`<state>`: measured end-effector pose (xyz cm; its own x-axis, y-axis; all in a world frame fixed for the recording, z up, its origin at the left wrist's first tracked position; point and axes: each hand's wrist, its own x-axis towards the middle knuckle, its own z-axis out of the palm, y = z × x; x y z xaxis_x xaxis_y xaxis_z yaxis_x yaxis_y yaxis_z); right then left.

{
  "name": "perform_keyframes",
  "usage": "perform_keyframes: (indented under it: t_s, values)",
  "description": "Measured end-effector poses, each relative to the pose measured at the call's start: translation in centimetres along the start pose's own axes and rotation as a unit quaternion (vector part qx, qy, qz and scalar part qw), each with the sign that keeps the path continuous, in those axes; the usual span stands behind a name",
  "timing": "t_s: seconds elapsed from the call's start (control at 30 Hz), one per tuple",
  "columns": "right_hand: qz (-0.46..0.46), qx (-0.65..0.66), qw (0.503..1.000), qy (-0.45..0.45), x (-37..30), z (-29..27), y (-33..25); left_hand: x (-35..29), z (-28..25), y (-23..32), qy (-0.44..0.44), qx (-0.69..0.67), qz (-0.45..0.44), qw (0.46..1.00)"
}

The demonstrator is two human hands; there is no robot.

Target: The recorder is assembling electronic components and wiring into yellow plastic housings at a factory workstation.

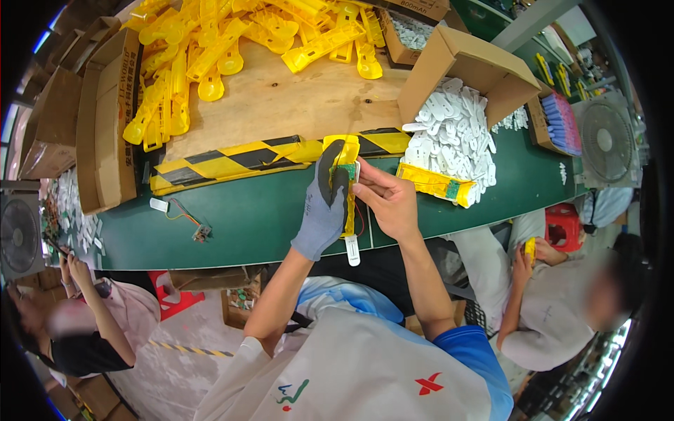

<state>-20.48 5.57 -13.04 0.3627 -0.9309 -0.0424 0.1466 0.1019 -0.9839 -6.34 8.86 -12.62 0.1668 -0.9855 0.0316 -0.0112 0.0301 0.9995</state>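
My left hand (321,210), in a grey-blue glove with dark fingers, grips a long yellow plastic housing (349,145) above the table's near edge. A small green circuit board (348,170) shows in the housing. From its lower end sticks out a white plastic strip (352,251), and a thin red wire loops beside it. My bare right hand (390,204) is closed, thumb and forefinger at the board's right edge; a sliver of white shows there, but what they pinch is mostly hidden. Right of my hands lies another yellow housing (430,181) with wires and a green board.
Yellow housings (217,49) are heaped on a wooden board (281,105) edged with striped tape. White plastic pieces (453,133) spill from a tipped cardboard box (484,67). A wired small part (201,233) lies left on the green table (260,217). People sit at both sides.
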Motion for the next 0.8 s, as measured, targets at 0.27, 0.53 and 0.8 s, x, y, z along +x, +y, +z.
perform_keyframes:
  t_s: [0.27, 0.53, 0.8]
  values:
    - [0.009, -0.006, 1.0, 0.003, -0.1, 0.3, 0.0, -0.3, 0.0, -1.8, 0.03, 0.062, 0.031, 0.997]
    - [-0.052, -0.073, 0.996, 0.023, -0.6, 0.7, 1.4, -0.2, -0.1, -1.4, 0.028, 0.04, 0.032, 0.998]
    - [-0.167, -0.269, 0.949, 0.01, -0.3, 0.7, 0.3, 0.1, 0.1, -1.8, 0.042, 0.024, 0.079, 0.996]
